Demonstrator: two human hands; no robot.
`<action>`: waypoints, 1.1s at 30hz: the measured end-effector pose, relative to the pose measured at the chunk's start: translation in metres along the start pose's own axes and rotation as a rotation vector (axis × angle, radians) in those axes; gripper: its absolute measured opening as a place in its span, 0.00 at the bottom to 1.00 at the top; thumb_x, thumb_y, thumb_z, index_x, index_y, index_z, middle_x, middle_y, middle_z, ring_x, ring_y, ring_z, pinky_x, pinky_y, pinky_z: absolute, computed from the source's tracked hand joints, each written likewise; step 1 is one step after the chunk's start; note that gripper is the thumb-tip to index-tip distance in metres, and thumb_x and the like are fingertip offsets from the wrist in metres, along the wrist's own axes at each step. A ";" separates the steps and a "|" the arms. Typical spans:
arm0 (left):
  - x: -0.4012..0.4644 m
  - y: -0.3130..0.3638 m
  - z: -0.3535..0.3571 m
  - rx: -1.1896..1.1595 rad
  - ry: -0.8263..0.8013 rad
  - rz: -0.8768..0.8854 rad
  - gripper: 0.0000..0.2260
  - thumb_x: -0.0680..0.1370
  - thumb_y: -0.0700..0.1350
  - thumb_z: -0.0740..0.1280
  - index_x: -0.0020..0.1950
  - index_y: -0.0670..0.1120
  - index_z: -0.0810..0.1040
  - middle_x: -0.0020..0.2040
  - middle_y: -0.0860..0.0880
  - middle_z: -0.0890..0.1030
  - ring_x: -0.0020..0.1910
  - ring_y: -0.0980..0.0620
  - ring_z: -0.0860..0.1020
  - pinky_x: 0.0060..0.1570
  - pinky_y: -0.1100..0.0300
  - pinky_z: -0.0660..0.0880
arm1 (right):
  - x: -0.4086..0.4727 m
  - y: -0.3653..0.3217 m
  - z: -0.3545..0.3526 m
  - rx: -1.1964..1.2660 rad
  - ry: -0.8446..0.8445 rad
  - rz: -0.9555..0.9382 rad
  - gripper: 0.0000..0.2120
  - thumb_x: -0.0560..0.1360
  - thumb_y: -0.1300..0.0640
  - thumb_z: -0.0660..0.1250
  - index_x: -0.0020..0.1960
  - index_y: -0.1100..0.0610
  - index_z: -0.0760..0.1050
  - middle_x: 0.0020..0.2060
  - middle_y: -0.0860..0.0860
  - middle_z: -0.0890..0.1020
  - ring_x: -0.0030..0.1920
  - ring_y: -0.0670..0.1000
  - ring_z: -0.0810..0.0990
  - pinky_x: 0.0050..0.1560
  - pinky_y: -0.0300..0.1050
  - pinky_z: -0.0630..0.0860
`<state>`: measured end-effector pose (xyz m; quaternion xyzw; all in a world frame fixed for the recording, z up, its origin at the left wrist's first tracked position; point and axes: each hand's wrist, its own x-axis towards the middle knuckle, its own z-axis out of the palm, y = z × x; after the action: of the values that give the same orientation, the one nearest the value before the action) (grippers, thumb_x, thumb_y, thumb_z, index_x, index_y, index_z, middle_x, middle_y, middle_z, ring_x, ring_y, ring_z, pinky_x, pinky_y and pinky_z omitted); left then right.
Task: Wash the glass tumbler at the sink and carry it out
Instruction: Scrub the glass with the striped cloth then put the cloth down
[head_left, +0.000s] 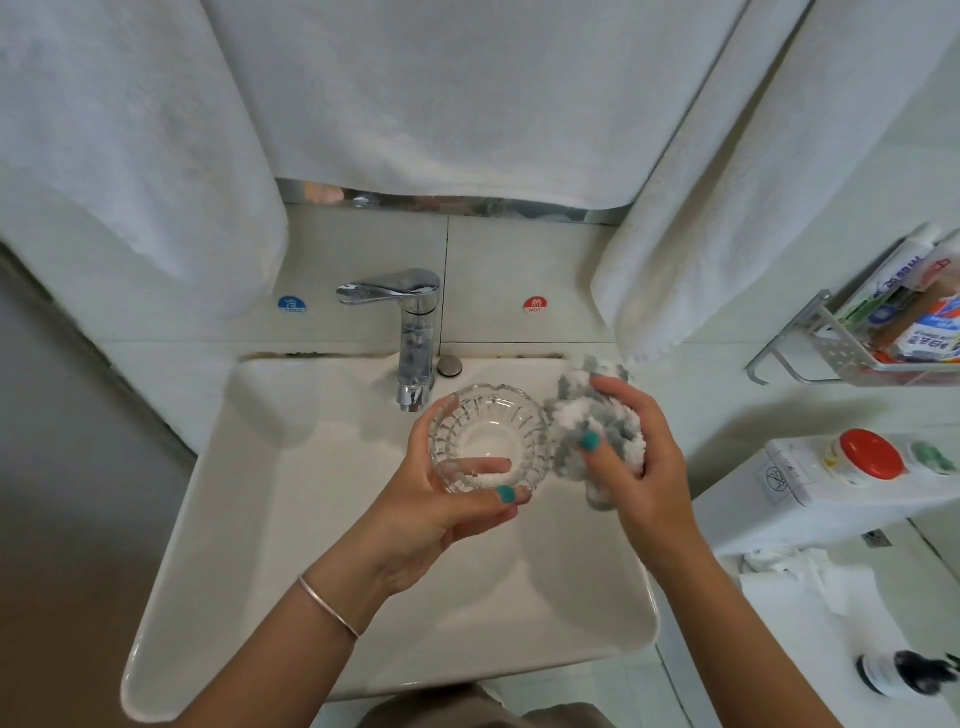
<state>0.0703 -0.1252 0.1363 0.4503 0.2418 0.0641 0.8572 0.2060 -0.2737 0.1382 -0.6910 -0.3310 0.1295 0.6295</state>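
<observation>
A ribbed clear glass tumbler (488, 434) is held over the white sink (291, 519), mouth facing up toward the camera, just below the chrome tap (413, 332). My left hand (441, 509) grips it from below and the left side. Right beside the tumbler, my right hand (631, 457) squeezes a bunched grey and white cloth (589, 415), which touches the tumbler's right rim. No water runs from the tap.
White towels (415, 93) hang above the sink. A metal wall rack (883, 332) with tubes and packets is on the right. Below it, a white toilet tank (810, 488) carries a red-capped bottle (867, 454). Crumpled tissue (800, 569) lies lower right.
</observation>
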 end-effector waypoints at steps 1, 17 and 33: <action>0.000 -0.001 -0.001 0.010 0.010 0.009 0.44 0.63 0.27 0.74 0.68 0.63 0.65 0.60 0.37 0.77 0.55 0.34 0.80 0.46 0.51 0.82 | 0.000 -0.003 0.000 0.060 -0.025 0.034 0.25 0.70 0.48 0.65 0.67 0.47 0.70 0.65 0.54 0.73 0.63 0.52 0.76 0.60 0.59 0.78; -0.001 -0.020 0.017 0.282 -0.062 0.217 0.44 0.68 0.24 0.71 0.74 0.55 0.58 0.64 0.51 0.76 0.57 0.53 0.81 0.52 0.57 0.80 | -0.010 0.009 0.049 -0.668 0.176 -0.188 0.13 0.69 0.52 0.71 0.53 0.48 0.79 0.46 0.42 0.84 0.43 0.42 0.80 0.41 0.37 0.77; -0.008 -0.021 0.002 0.278 -0.128 0.064 0.42 0.67 0.25 0.73 0.67 0.62 0.66 0.58 0.53 0.80 0.56 0.50 0.81 0.48 0.48 0.81 | -0.004 -0.005 0.020 -1.104 -0.149 -0.400 0.12 0.67 0.48 0.67 0.47 0.48 0.83 0.41 0.46 0.84 0.38 0.52 0.81 0.42 0.46 0.69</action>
<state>0.0622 -0.1415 0.1231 0.5752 0.1784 0.0285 0.7978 0.1904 -0.2606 0.1383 -0.8296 -0.5165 -0.1349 0.1638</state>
